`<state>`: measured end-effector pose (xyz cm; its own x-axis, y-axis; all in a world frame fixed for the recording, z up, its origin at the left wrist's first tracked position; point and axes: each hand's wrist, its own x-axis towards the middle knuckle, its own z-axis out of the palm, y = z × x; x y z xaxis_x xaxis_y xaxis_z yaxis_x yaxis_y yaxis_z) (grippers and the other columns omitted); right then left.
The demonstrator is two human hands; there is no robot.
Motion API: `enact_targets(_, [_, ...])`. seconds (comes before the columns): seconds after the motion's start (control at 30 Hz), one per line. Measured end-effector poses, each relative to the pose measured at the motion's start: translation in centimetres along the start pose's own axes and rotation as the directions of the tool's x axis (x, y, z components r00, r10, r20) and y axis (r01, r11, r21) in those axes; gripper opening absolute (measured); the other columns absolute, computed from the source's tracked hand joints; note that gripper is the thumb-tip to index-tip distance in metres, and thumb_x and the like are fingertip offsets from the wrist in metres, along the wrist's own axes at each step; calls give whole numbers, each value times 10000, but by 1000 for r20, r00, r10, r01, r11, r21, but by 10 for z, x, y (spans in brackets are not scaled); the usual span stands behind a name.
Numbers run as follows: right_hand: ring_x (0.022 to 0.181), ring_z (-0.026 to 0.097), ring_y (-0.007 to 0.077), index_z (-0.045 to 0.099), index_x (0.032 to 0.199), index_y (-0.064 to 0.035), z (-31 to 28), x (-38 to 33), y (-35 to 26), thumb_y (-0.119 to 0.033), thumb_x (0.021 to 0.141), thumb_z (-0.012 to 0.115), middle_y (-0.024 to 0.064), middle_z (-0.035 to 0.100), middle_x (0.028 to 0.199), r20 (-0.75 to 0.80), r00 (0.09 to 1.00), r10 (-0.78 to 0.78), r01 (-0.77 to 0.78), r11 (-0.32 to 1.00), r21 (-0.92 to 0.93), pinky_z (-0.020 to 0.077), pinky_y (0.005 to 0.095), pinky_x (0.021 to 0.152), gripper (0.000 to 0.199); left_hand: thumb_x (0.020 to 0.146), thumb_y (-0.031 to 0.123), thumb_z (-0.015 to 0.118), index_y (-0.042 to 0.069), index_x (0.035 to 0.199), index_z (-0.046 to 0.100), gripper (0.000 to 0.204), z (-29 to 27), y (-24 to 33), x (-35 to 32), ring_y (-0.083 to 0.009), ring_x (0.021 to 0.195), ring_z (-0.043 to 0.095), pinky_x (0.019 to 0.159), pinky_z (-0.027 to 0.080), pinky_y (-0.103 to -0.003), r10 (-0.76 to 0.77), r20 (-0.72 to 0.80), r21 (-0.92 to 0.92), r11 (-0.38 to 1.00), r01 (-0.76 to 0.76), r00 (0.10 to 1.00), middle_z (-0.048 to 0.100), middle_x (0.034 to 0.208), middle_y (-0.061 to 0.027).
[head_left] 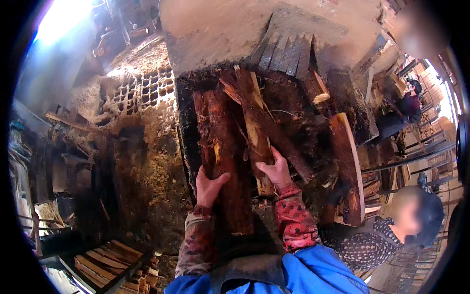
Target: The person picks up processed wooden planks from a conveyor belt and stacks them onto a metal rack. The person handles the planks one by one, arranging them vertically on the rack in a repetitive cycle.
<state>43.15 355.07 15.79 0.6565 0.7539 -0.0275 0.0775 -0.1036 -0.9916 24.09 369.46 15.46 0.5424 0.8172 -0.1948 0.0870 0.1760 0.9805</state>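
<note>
Head view, log point(232, 164): lay lengthwise before the person, bark up, its side within easy reach
Left hand point(209, 187): at its left edge, thumb over bark; could not tell whether the grip was clamped
Right hand point(276, 171): on the slab point(256, 137), thumb inward, probably steadying it; clamping equally unclear
Plank point(347, 166): lay to the right, perhaps leaving hands room

Bark-covered wood pieces point(232, 196) lie (one slanting across another) on a dark, grimy surface point(289, 98).
</note>
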Motion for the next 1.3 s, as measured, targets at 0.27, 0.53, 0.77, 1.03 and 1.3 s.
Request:
enact_targets(0.27, [1169, 490, 162, 331, 1399, 53, 39, -67, -17, -176, 741, 735, 94, 504, 1296, 105, 976, 191, -209, 960, 189, 377, 313, 1020, 805, 717, 126, 812, -48, 1180, 503, 583, 8, 1, 3, -156, 953, 603, 844, 503, -303, -44, 15, -113, 993, 45, 999, 641, 1065, -97])
enact_targets(0.53, [1064, 580, 268, 475, 1317, -11, 22, -85, -24, -359, 791, 736, 139, 580, 1154, 100, 991, 90, -30, 874, -485, 483, 349, 872, 683, 722, 123, 799, -40, 1182, 495, 575, 7, 5, -1, -161, 965, 601, 840, 499, -296, -85, -25, -54, 995, 83, 996, 628, 1097, -103])
enact_targets(0.77, [1226, 344, 385, 471, 1331, -76, -61, -58, -6, -251, 709, 783, 167, 410, 1281, -135, 983, -126, -65, 446, -892, 337, 458, 1029, 718, 728, 94, 785, -32, 1188, 493, 559, 14, 6, -2, -163, 981, 595, 855, 492, -305, -20, -11, -132, 991, 18, 1000, 619, 1110, -92])
enact_targets(1.03, [1126, 483, 369, 507, 1298, -63, -81, -54, 2, -253, 752, 734, 176, 518, 1194, 27, 998, -64, 53, 451, -891, 424, 459, 945, 621, 741, 54, 770, -25, 1194, 495, 536, 11, -20, 3, -170, 993, 593, 877, 481, -311, -25, -66, -154, 988, 15, 997, 619, 1114, -91])
enact_targets(1.3, [732, 603, 420, 578, 940, 26, -47, -68, -4, -137, 846, 595, 233, 595, 764, -74, 986, -152, 53, 691, -721, 478, 436, 595, 189, 724, 126, 810, -41, 1209, 473, 614, 5, -40, 8, -179, 1025, 576, 889, 467, -302, 61, -106, -137, 988, -76, 992, 609, 1134, -107])
